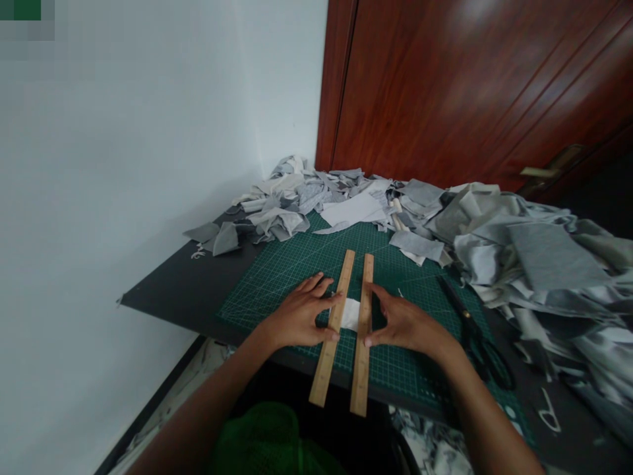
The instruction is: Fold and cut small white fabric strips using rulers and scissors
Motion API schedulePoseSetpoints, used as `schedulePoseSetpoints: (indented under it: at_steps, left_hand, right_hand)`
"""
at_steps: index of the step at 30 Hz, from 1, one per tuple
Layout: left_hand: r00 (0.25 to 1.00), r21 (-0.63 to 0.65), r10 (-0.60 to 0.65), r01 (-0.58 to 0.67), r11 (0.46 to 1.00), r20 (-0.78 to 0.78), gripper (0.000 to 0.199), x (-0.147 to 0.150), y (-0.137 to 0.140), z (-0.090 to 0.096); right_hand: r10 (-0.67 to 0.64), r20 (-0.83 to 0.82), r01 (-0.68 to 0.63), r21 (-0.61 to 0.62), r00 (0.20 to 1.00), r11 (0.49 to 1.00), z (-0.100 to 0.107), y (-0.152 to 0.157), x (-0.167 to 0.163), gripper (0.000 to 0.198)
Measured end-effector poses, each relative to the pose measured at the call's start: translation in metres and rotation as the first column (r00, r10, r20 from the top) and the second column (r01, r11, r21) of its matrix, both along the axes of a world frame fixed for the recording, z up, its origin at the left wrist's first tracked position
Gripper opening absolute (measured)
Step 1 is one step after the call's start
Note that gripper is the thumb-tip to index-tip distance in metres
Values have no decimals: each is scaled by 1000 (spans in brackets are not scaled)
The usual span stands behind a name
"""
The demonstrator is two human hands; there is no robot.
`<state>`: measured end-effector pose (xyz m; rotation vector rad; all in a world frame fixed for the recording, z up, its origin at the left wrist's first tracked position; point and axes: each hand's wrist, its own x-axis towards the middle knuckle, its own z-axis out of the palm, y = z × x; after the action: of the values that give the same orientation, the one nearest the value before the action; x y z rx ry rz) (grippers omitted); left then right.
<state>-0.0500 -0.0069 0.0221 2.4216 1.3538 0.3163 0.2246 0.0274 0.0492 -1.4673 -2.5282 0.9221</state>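
Two wooden rulers lie almost side by side, running away from me on the green cutting mat, their near ends jutting past the table edge. My left hand (301, 313) is spread, with its index finger and thumb tips resting on the left ruler (325, 366). On the other side, my right hand (403, 321) has thumb and index finger apart, their tips touching the outer edge of the right ruler (362, 369). Between the rulers shows a small white piece of cloth (350, 314); its sides are partly covered by them.
Black-handled scissors (472, 330) lie on the right of the cutting mat (277, 270). Grey and white fabric scraps (356, 204) line the back, and a taller fabric heap (548, 257) fills the right. A white wall (148, 132) and a wooden door (445, 86) stand behind the black table (182, 290).
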Motion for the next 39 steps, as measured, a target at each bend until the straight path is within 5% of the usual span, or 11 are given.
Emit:
schedulePoseSetpoints:
  at_steps: [4, 7, 13, 22, 39]
  left_hand:
    - [1000, 0, -6, 6, 1000, -4, 83, 0, 0, 1]
    - [1000, 1, -5, 5, 1000, 6, 81, 0, 0, -2]
    - [1000, -13, -2, 2, 1000, 12, 85, -1, 1, -4]
    - [1000, 9, 1, -1, 1000, -12, 88, 0, 1, -2]
    - [1000, 21, 11, -11, 1000, 3, 83, -3, 2, -7]
  right_hand:
    - [-33, -43, 34, 8, 999, 999, -6, 6, 5, 104]
    - [-64, -123, 79, 121, 990, 989, -11, 7, 1, 74]
    - [145, -235, -68, 307, 961, 949, -17, -6, -23, 36]
    - [420, -9, -357, 512, 907, 781, -21, -14, -34, 32]
    - [463, -90, -364, 493, 882, 790, -26, -6, -47, 16]
